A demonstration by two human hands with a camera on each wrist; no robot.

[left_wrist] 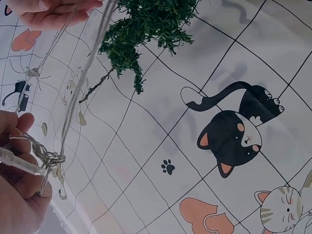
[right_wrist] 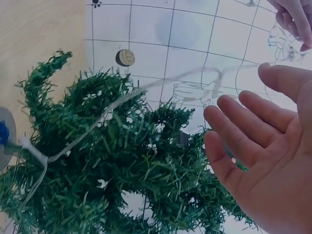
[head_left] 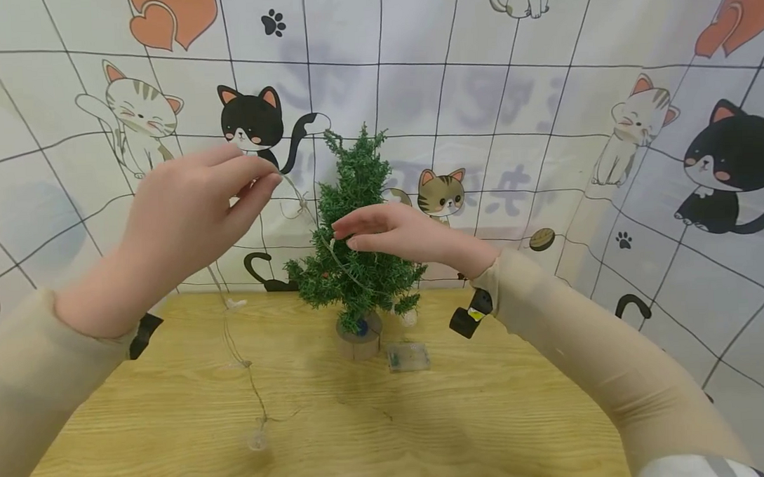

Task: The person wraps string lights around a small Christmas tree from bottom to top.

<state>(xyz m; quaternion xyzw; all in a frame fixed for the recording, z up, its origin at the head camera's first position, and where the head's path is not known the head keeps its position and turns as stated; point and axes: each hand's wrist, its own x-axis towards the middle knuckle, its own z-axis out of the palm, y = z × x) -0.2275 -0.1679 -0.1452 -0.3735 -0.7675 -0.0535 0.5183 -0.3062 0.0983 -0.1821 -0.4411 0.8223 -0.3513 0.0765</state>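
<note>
My left hand point(head_left: 197, 203), raised left of a small green artificial Christmas tree point(head_left: 361, 172), pinches a thin string-light wire point(left_wrist: 78, 97) between thumb and fingers. A knotted bunch of wire point(left_wrist: 48, 158) shows at those fingertips in the left wrist view. From there the wire runs across the front of the tree. My right hand point(head_left: 394, 231) is held before the tree's right side, its fingers extended and slightly bent, close to the wire. In the right wrist view its open palm faces the branches. More wire point(head_left: 230, 335) hangs below my left hand down to the table.
The tree stands on a round wooden base point(head_left: 359, 341) on the wood-grain table point(head_left: 489, 417). A clear battery box point(head_left: 408, 357) lies right of the base. A clear bulb point(head_left: 258, 439) lies at the front left. Behind is a cat-print curtain point(head_left: 375, 49).
</note>
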